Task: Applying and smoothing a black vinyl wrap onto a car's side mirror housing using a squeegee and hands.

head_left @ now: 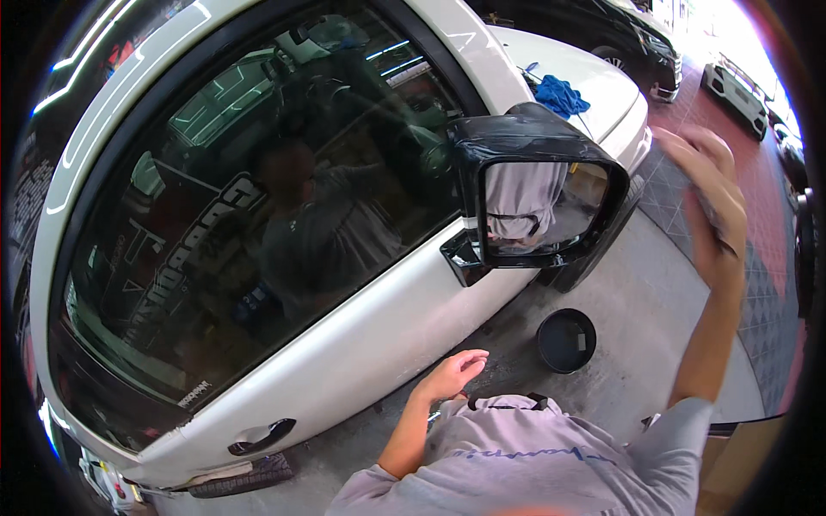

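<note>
A black side mirror (538,133) with whitish streaks on its housing juts from the door of a white car (370,318). Its glass (546,206) reflects a light grey shirt. To the mirror's right, my right hand (710,193) is raised in the air, fingers stretched and partly blurred, with nothing seen in it. Lower down, in front of my shirt and beside the door, my left hand (452,376) has its fingers bent together. Whatever they may hold is hidden. Neither hand touches the mirror or the car.
A round black tub (566,340) stands on the grey floor below the mirror. A crumpled blue cloth (561,96) lies on the white hood. The door handle (262,437) is at lower left. Farther off are a black car (594,34) and a light-coloured car (736,96).
</note>
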The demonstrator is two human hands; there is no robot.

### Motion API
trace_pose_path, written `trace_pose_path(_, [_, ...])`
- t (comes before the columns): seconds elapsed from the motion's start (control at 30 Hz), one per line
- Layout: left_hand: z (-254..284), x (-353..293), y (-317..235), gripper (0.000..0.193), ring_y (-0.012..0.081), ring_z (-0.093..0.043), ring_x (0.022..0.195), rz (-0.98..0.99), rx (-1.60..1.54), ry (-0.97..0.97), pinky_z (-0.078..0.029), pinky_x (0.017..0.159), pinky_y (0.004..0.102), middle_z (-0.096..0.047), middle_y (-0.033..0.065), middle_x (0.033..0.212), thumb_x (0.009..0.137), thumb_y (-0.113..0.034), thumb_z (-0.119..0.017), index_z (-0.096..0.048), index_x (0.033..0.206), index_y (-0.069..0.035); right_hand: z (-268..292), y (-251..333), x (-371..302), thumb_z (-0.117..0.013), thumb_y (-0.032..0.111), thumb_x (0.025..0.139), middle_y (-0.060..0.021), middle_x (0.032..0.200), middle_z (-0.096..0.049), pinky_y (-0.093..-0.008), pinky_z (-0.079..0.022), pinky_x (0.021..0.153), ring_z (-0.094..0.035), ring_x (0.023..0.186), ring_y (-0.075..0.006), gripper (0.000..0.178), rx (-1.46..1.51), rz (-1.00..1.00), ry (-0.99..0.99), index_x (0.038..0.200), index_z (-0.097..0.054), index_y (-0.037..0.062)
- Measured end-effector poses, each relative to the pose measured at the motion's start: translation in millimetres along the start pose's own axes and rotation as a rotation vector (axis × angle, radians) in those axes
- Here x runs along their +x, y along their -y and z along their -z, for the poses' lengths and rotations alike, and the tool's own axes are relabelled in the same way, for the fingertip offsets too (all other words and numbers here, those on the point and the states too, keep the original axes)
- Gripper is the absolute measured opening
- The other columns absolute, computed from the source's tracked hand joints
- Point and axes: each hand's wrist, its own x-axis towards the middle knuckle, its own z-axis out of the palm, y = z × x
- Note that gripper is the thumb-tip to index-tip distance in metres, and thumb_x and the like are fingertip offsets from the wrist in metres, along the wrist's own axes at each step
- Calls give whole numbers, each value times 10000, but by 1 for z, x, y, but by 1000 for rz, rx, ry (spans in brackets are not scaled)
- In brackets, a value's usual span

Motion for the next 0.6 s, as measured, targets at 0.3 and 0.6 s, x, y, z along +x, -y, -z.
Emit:
trace_pose_path(0.3, [-106, 33, -124, 832, 190, -506, 1360, -685, -182, 353, -433, 1124, 371, -500, 114, 1507, 926, -346, -793, -356, 1570, -54, -138, 114, -188, -618, 133, 1015, -106, 1036, -688, -333, -555, 742, -685, 815, -171, 282, 920, -1003, -408, 1250, -599, -21])
trace_pose_path(0.6, [-134, 30, -117, 751, 238, -552, 1320, -312, -488, 114, -539, 959, 312, -461, 194, 1555, 1011, -511, -616, -407, 1542, -23, -116, 139, -210, -649, 9, 978, -124, 1059, -706, -348, -621, 705, -710, 871, -204, 233, 1895, -1357, -411, 1203, -625, -46])
